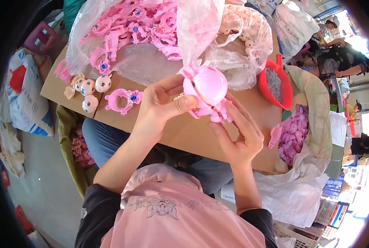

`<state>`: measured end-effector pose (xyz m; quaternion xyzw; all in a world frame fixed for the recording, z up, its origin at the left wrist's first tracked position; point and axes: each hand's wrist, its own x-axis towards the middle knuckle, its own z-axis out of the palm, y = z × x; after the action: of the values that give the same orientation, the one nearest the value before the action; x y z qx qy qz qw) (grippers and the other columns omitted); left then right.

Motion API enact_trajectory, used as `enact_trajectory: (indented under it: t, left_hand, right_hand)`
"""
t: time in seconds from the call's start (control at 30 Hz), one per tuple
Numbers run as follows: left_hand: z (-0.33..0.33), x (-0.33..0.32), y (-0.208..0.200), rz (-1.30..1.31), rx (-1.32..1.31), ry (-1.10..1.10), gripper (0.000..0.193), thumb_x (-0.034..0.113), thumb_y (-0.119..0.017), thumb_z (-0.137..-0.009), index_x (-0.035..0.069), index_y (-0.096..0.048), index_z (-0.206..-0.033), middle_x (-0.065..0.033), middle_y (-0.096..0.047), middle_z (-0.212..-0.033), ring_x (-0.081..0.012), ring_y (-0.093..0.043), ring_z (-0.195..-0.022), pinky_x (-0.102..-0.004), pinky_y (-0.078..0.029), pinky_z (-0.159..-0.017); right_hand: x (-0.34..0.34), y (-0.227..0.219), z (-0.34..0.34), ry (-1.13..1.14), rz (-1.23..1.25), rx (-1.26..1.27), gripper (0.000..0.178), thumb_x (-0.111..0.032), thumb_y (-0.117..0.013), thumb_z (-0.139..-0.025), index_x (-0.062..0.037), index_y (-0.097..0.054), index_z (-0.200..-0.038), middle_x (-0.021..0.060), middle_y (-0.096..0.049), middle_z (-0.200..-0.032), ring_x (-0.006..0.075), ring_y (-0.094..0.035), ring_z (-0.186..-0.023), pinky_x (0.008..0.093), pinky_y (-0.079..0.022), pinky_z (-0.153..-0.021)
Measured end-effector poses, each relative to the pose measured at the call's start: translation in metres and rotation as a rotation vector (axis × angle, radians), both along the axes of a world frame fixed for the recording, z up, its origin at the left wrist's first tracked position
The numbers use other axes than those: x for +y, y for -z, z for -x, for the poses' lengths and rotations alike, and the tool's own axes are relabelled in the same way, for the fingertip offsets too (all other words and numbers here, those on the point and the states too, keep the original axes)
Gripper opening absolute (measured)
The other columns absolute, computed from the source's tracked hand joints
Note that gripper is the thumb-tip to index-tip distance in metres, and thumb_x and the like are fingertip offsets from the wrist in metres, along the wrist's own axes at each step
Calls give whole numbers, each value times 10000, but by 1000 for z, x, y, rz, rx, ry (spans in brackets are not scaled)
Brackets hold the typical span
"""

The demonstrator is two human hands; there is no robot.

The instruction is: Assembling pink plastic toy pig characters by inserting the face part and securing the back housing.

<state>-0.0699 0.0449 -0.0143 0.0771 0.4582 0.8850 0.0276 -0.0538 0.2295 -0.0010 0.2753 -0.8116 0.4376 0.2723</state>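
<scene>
Above the cardboard-topped table I hold up a pink plastic toy figure (210, 85) with a large round, glossy head. My left hand (164, 101) grips its left side, thumb pressed on the front. My right hand (243, 131) pinches the small lower part between thumb and fingers. On the table left of my hands lies a pink ring-shaped toy frame (119, 101) with a blue piece on it. Farther left sit several small white balls with dark spots (88, 87). Another pink frame (100, 60) rests behind them.
A clear bag holds a heap of pink frames (151, 25); another bag (250, 37) holds white balls. A red scoop (278, 84) with small clear pieces stands at the right. An open sack of pink parts (294, 132) borders the table's right edge. Other people (337, 58) are beyond.
</scene>
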Motion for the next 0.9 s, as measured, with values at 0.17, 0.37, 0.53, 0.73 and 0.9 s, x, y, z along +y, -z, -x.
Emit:
enact_trajectory:
  t: [0.17,0.37,0.53,0.73,0.9]
  left_hand:
    - [0,1,-4,-4,-8,13,553,176,-746,-752,-82,-525,-1189,-150,-620,-1096,-169,-586,-1009,-288,-465,-854]
    - [-2,0,-7,-17,-20,27,548,160,-749,-749,-80,-526,-1188,-148,-618,-1099,-167,-583,-1015,-284,-470,-846]
    - [-2,2,-3,-30,-15,5,547,145,-750,-746,-80,-525,-1191,-145,-618,-1102,-162,-582,-1014,-281,-468,-846]
    - [-1,3,-4,-28,-30,20,531,152,-735,-762,-82,-524,-1189,-139,-624,-1089,-160,-584,-1010,-284,-462,-855]
    - [-1,3,-8,-10,-18,7,510,143,-723,-768,-80,-525,-1182,-133,-636,-1062,-153,-598,-979,-271,-459,-845]
  right_hand:
    - [2,-2,1,-7,-29,33,474,-10,-770,-665,-29,-640,-1119,180,-621,-1126,264,-638,-993,318,-530,-809]
    - [1,-3,0,-2,-42,32,464,7,-761,-669,-22,-640,-1116,183,-621,-1124,264,-641,-987,314,-532,-804]
    - [0,-3,0,10,-61,66,454,25,-748,-665,-13,-643,-1105,186,-628,-1106,261,-652,-960,307,-536,-787]
    - [-5,4,9,38,-89,213,456,40,-708,-637,-10,-636,-1084,180,-643,-1054,255,-668,-890,304,-543,-739]
    - [-8,14,17,65,-94,270,441,13,-700,-644,-10,-623,-1078,179,-645,-1035,267,-667,-880,302,-543,-723]
